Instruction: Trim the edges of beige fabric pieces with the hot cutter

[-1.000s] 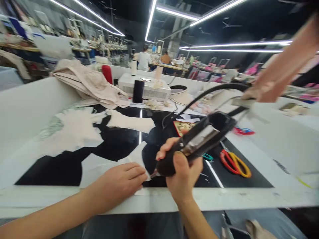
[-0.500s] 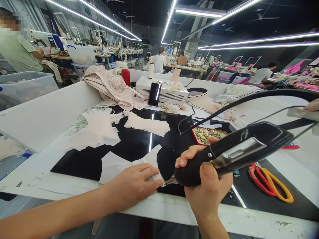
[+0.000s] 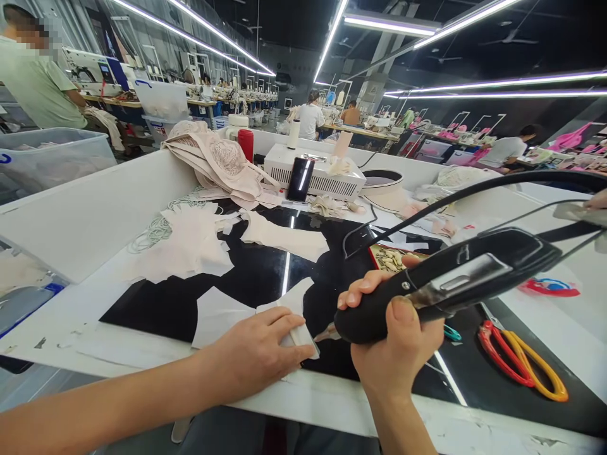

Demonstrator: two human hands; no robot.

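Looks like the left hand (image 3: 263, 351) is pressing the white fabric piece (image 3: 296, 300) flat on the black tabletop (image 3: 175, 313) to steady its edge, while the right hand (image 3: 398, 341) grips the black handheld tool (image 3: 441, 284), tip right beside it.

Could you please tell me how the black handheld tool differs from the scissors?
The black tool is held up at a slant in the right hand, while the scissors lie on the black surface. The tool has one thick, rounded body, whereas the scissors have two open loops, one red and one orange. Both have some shiny metal.
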